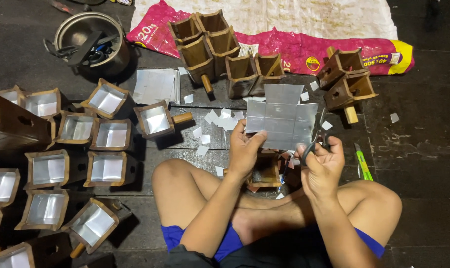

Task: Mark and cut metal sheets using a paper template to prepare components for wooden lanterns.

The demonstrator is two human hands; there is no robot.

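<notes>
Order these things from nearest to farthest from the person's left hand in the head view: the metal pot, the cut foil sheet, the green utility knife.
1. Cut foil sheet: held in the left hand.
2. Green utility knife: on the floor, far right.
3. Metal pot: top left.

Shiny foil sheet (282, 116), matt wooden boxes (205, 39), perhaps plastic-handled scissors (311, 149).

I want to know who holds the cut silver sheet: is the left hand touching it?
Touching. The head view shows the left hand pinching the lower left edge of the silver sheet, thumb over its front.
</notes>
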